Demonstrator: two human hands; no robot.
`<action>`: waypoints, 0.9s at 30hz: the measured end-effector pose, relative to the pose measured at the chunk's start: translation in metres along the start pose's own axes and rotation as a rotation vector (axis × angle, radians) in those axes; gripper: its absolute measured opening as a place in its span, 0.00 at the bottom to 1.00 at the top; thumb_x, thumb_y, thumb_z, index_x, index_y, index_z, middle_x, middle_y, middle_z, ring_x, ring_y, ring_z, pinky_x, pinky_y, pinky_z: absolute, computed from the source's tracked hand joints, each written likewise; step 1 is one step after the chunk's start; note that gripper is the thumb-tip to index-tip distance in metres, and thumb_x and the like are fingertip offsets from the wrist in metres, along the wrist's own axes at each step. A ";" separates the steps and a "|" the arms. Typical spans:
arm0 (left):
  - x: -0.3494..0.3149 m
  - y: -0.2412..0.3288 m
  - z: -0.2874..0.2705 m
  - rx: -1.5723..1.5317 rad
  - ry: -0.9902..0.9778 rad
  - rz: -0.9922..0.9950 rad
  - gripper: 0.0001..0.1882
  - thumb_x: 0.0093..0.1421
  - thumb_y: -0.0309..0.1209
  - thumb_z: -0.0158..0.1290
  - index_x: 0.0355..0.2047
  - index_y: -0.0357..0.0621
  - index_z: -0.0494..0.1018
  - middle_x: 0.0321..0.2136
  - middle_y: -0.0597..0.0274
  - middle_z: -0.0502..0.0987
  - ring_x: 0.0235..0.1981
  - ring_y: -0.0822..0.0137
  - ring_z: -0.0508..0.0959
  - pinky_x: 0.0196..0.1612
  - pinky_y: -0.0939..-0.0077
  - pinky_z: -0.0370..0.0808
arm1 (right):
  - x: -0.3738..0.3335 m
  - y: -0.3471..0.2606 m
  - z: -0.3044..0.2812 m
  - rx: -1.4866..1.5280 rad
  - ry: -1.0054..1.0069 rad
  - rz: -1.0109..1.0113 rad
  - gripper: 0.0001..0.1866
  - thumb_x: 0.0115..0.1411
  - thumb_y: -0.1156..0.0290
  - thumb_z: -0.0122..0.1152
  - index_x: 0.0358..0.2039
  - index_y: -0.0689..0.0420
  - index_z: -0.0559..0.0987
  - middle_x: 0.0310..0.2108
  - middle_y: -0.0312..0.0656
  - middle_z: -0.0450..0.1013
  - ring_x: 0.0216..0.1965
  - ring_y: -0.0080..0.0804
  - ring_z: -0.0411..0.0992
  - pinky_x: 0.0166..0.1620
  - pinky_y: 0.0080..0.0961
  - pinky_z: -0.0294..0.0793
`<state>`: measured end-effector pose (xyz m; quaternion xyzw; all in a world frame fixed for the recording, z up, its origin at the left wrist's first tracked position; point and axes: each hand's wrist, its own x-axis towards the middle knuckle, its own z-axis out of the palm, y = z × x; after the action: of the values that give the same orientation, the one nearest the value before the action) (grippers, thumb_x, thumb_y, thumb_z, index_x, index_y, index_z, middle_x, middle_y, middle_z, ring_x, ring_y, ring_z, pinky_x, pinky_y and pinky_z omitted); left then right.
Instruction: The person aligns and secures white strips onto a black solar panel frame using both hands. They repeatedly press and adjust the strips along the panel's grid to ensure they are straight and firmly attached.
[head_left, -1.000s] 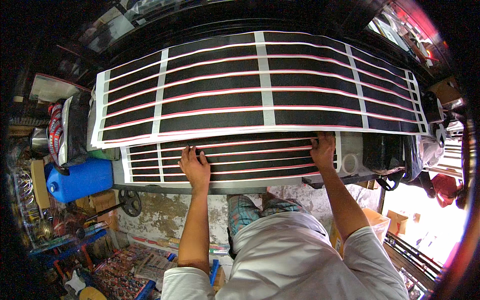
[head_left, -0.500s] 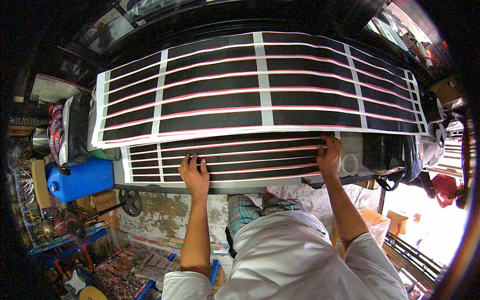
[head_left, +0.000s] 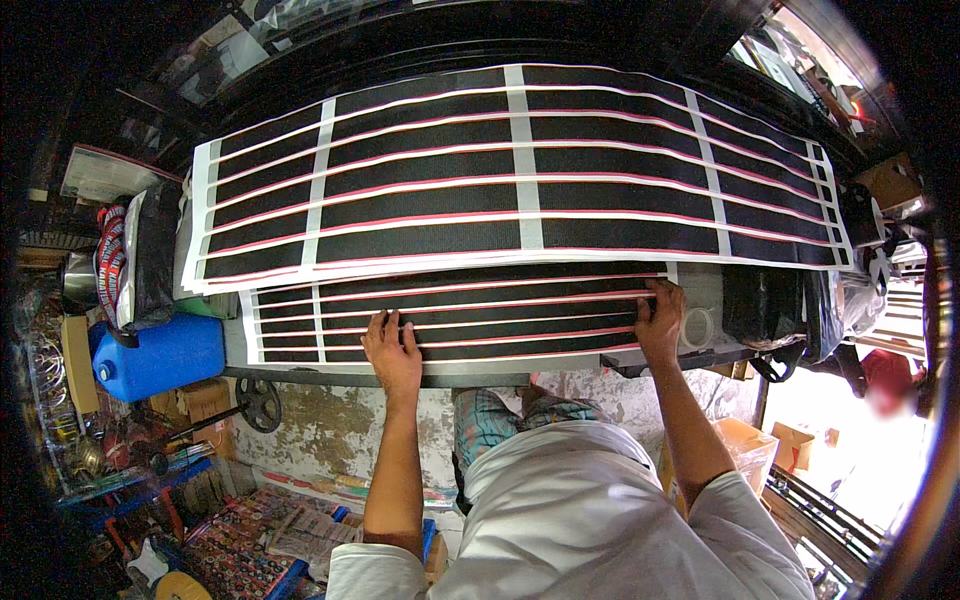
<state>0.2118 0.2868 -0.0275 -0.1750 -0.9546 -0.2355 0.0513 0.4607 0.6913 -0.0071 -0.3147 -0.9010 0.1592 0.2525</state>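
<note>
A long white sheet printed with black panels and thin red lines, the smaller sheet (head_left: 480, 320), lies near the table's front edge. My left hand (head_left: 393, 350) rests on it left of its middle, fingers spread and pointing away from me. At its right end is my right hand (head_left: 660, 315), the fingers apart and bent onto the sheet. Behind it a stack of larger black-striped sheets (head_left: 430, 200) spreads across the table and covers the small sheet's far edge. Neither hand grips anything that I can see.
A blue jerrycan (head_left: 165, 355) and a dark plastic-wrapped bundle (head_left: 150, 260) stand on the left. To the right sit a pale ring-shaped roll (head_left: 697, 327) and a black bag (head_left: 765, 305). A black handwheel (head_left: 262, 405) sticks out below the table's front edge. Cardboard boxes (head_left: 745, 450) are at lower right.
My right hand has shifted very slightly toward me and right, its fingertips lower on the smaller sheet. My left hand has stayed almost where it was, flat on the sheet.
</note>
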 end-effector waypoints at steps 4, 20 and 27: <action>0.000 0.001 0.002 -0.005 0.004 0.024 0.18 0.73 0.34 0.57 0.58 0.38 0.80 0.62 0.44 0.75 0.66 0.44 0.72 0.72 0.36 0.62 | -0.007 0.002 -0.001 0.006 -0.014 0.032 0.17 0.59 0.76 0.64 0.50 0.60 0.81 0.48 0.56 0.73 0.55 0.60 0.70 0.60 0.55 0.69; -0.002 0.016 -0.001 0.018 0.020 0.069 0.16 0.71 0.30 0.59 0.57 0.40 0.81 0.62 0.45 0.73 0.62 0.42 0.71 0.64 0.45 0.71 | -0.012 0.004 -0.010 0.025 -0.030 0.017 0.17 0.61 0.74 0.63 0.51 0.60 0.81 0.49 0.58 0.73 0.54 0.61 0.71 0.59 0.57 0.70; -0.004 0.006 -0.005 0.023 0.124 0.048 0.17 0.70 0.32 0.61 0.56 0.37 0.80 0.56 0.43 0.76 0.58 0.40 0.73 0.62 0.44 0.72 | -0.018 0.005 -0.016 0.032 -0.021 -0.012 0.16 0.62 0.74 0.64 0.51 0.60 0.81 0.48 0.55 0.73 0.52 0.60 0.71 0.58 0.56 0.70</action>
<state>0.2181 0.2881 -0.0216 -0.1821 -0.9478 -0.2336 0.1180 0.4844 0.6858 -0.0022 -0.3034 -0.9029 0.1757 0.2488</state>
